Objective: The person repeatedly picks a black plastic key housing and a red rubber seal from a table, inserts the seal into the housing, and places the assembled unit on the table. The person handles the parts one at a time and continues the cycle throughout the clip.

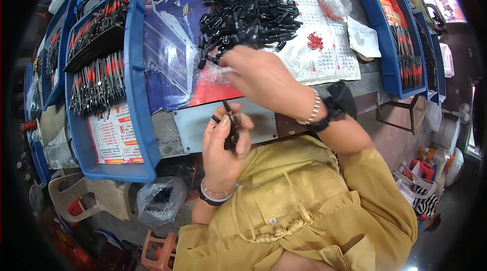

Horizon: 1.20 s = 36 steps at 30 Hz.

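Observation:
My left hand (225,136) is closed round a slim black piece (233,126) with narrow dark ends sticking out past the fingers; its exact kind does not show. At the near left edge of a heap of small black loop-shaped plastic parts (246,15), my right hand (258,74) reaches down. Its fingertips are blurred and partly hidden, so I cannot tell whether it grips one. The heap lies on printed sheets, near a few small red rings (315,41).
Blue trays (133,134) with rows of slim black pieces with red parts stand at left, another blue tray (393,76) at right. A metal plate (187,131) lies at the table's near edge. Clear plastic bags (336,3) and a folded white cloth (362,38) lie right of the heap.

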### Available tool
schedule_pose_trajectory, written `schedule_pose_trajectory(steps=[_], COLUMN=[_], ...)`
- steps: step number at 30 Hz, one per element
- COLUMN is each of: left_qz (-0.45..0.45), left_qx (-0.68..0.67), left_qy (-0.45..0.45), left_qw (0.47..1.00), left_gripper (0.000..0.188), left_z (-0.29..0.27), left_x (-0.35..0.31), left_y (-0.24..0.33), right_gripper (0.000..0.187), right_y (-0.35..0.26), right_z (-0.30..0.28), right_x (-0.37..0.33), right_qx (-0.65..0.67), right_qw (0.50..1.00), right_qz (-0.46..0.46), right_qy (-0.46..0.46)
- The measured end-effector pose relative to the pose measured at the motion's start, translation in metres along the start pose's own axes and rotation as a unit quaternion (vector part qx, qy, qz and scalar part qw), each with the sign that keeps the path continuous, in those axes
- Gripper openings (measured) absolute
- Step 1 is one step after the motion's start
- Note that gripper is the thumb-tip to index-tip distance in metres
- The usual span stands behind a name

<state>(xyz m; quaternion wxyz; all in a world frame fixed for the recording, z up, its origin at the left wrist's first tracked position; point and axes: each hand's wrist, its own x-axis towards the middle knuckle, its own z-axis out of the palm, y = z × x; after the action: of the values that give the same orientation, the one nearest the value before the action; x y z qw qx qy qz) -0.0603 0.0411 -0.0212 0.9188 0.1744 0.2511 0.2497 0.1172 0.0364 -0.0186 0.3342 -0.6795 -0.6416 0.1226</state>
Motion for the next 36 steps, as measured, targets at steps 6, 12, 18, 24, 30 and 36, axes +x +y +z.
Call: schedule_pose_trajectory(steps=[6,12,18,24,30,36], left_qz=[0.028,-0.007,0.087,0.100,0.034,-0.028], left_qx=[-0.015,-0.037,0.293,0.481,0.432,0.276], left_qy=[0.037,0.016,0.043,-0.006,-0.006,0.012], left_qw=[0.999,0.999,0.951,0.871,0.901,0.961], left_gripper=[0.021,0.017,0.023,0.014,0.012,0.008], left_z=[-0.010,-0.006,0.020,0.040,0.051,0.050], left_x=[-0.005,0.003,0.013,0.021,0.024,0.028], left_y=[0.003,0.004,-0.018,-0.036,-0.042,-0.042], right_gripper=[0.023,0.020,0.017,0.009,0.019,0.011], right_y=[-0.008,-0.002,-0.012,-0.004,0.011,0.076], right_z=[0.039,0.008,-0.045,-0.055,-0.065,-0.092], right_x=[0.025,-0.005,-0.066,-0.096,-0.107,-0.105], right_qx=[-0.186,-0.037,0.528,0.563,0.546,0.040], right_qw=[0.980,0.999,0.781,0.739,0.771,0.944], right_qz=[-0.048,0.028,0.333,0.365,0.325,0.271], right_qy=[-0.047,-0.017,0.008,0.050,0.034,0.185])
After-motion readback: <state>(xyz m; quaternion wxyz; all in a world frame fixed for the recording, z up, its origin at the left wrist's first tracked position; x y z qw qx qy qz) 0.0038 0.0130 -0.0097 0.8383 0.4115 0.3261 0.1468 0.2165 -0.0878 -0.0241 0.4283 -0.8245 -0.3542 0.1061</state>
